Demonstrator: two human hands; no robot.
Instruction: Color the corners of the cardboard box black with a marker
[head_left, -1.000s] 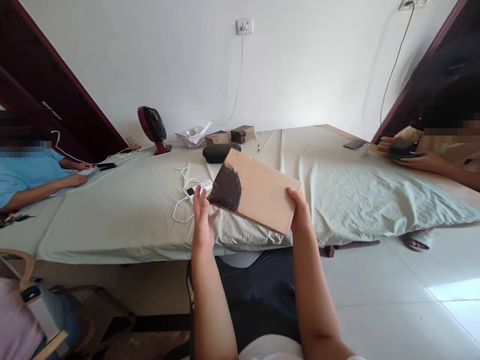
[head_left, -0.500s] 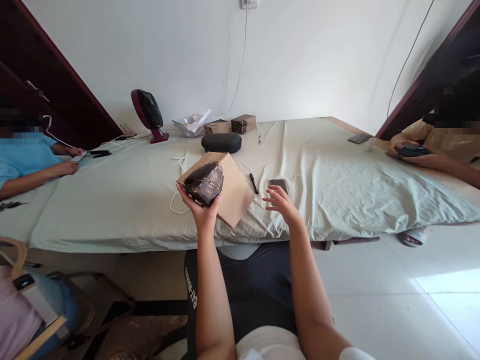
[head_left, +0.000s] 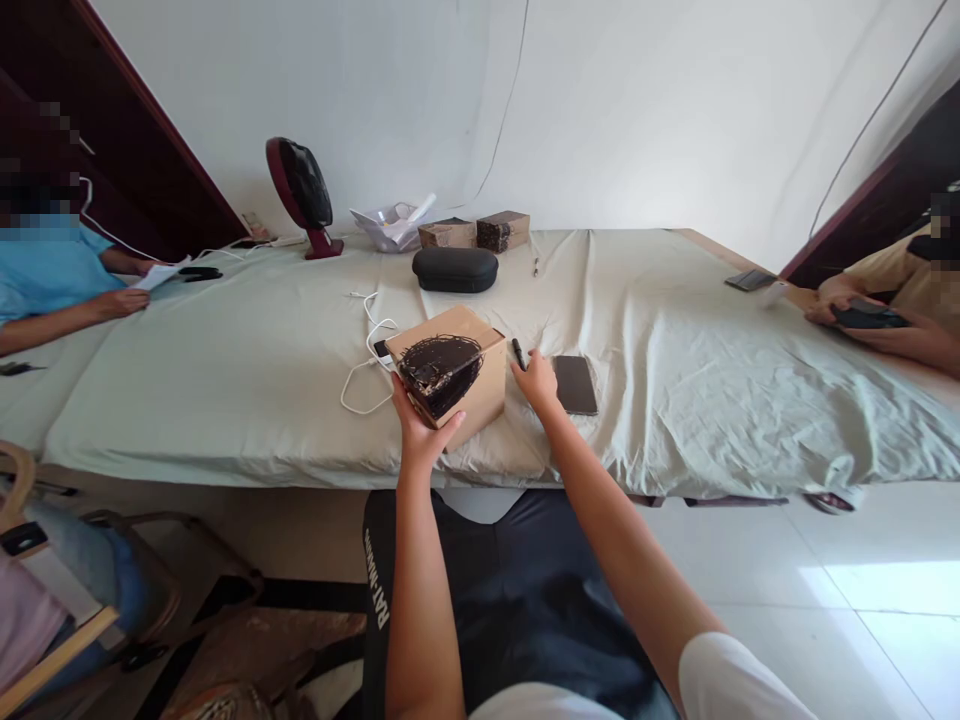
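Observation:
My left hand (head_left: 421, 432) grips a brown cardboard box (head_left: 450, 372) from below, at the end that is scribbled over in black, and holds it at the near edge of the cloth-covered table (head_left: 225, 380). My right hand (head_left: 536, 379) reaches out to a black marker pen (head_left: 518, 353) lying just right of the box, fingers curled around its near end. A dark phone (head_left: 575, 384) lies flat beside that hand.
A black oval case (head_left: 454, 269), two small boxes (head_left: 474, 232), a crumpled white wrapper (head_left: 390, 224) and a small red fan (head_left: 300, 195) stand further back. A white cable (head_left: 366, 375) loops left of the box. People sit at the left (head_left: 52, 290) and right (head_left: 885, 310) ends.
My right hand let go of the box and moved forward to the marker. My left hand turned the box and lowered it toward the table.

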